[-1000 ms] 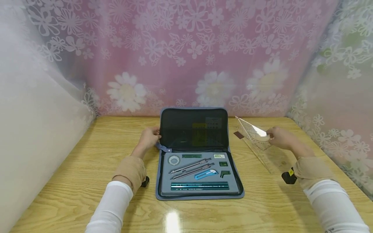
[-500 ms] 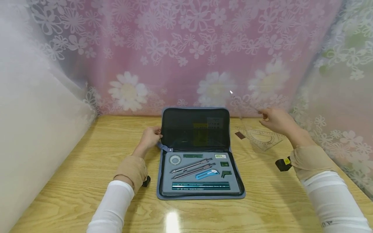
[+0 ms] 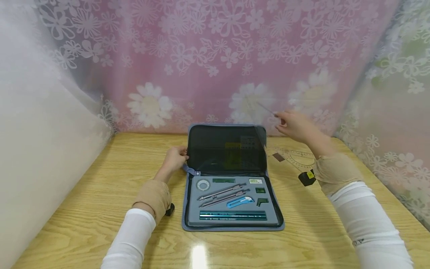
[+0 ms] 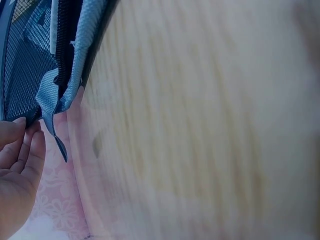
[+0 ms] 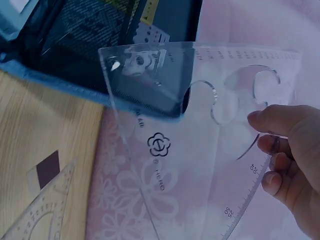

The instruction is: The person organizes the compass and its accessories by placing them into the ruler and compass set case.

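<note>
A blue zippered case (image 3: 185, 201) lies unfolded on the table, its dark mesh lid (image 3: 215, 149) raised at the back. My left hand (image 3: 174, 158) pinches the lid's left edge; in the left wrist view the fingers of that hand (image 4: 20, 170) hold the mesh corner beside a fabric strap (image 4: 48, 100). My right hand (image 3: 295, 125) is raised to the right of the lid. In the right wrist view, that hand (image 5: 292, 155) pinches a clear triangular ruler (image 5: 200, 145) by its edge, and the ruler overlaps the lid's corner from that angle.
Grey foam in the case holds two compasses (image 3: 223, 194), a blue cutter (image 3: 239, 202), green pencils (image 3: 231, 215) and a round white item (image 3: 202, 184). On the table right of the case lie another clear set square (image 3: 290, 152) and a small brown piece (image 3: 278, 157). A floral curtain hangs behind.
My right hand has lifted the clear triangular ruler off the table and carried it up and left toward the lid. My left hand stays at the lid's edge.
</note>
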Motion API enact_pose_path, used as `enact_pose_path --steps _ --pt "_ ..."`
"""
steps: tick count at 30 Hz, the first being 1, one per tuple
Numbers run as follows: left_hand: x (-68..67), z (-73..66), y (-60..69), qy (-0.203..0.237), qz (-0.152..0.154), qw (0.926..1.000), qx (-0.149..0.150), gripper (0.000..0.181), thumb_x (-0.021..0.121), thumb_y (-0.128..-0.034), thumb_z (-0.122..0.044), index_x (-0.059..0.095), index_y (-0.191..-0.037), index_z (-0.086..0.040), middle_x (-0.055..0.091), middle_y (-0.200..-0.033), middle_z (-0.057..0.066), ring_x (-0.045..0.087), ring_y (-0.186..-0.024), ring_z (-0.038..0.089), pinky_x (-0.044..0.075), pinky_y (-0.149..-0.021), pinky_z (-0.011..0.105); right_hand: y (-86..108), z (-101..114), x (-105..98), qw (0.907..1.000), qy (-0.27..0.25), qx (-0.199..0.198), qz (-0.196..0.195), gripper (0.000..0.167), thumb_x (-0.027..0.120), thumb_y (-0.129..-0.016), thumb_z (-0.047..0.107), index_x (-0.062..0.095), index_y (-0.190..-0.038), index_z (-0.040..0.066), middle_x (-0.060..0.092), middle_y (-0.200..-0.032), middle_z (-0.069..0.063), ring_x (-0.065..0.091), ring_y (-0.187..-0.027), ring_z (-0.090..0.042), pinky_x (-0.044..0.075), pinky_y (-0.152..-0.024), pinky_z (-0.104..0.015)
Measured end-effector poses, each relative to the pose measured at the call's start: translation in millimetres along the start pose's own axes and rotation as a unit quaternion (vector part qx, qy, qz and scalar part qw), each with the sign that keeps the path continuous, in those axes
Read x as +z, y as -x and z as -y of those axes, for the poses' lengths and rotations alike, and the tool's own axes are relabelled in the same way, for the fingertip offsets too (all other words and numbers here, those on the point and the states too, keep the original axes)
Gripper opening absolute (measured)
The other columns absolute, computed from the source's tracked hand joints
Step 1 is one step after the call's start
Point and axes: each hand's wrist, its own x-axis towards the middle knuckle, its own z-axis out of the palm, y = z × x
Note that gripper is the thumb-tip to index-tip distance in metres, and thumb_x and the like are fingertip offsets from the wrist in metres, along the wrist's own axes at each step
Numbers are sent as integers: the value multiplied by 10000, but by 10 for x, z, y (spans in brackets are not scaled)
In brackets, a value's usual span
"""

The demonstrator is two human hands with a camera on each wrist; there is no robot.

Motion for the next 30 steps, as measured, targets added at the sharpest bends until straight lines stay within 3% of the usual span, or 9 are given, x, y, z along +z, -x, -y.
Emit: enact_pose_path --steps 8,16,21,26,30 --pt "-16 -2 1 -93 15 10000 -7 371 585 -838 53 572 -1209 71 646 -1009 220 593 -916 277 488 -699 311 -287 239 11 9990 144 121 -416 365 617 -869 71 547 -1199 -71 582 -946 -209 553 -838 -333 465 -709 -461" --pt "-18 -9 -5 -163 8 9997 157 345 584 -830 64 599 -1175 64 651 -995 202 599 -940 280 497 -729 324 -501 387 25 9980 569 3 -276 402 620 -884 115 530 -1258 -1 569 -1006 -173 561 -872 -304 480 -709 -433" --pt "-31 -25 -14 -160 -1 9997 171 341 577 -832 65 603 -1172 60 647 -995 199 596 -938 278 497 -721 321 -606 428 43 9941 997 -413 -96 380 627 -875 89 553 -1240 14 557 -982 -173 535 -825 -303 465 -660 -413" --pt "-27 -32 -9 -116 -15 9997 196 343 576 -828 71 604 -1170 62 649 -984 204 599 -920 278 500 -696 312 -664 451 121 9905 1187 -695 1 370 646 -858 66 570 -1215 2 549 -953 -175 518 -820 -306 454 -690 -411" --pt "-25 -38 -11 -85 -5 9999 137 343 575 -834 67 603 -1176 54 648 -994 204 601 -923 276 501 -689 308 -714 462 203 9859 1359 -969 -88 336 650 -845 37 589 -1174 -3 548 -909 -172 518 -792 -302 453 -672 -408"
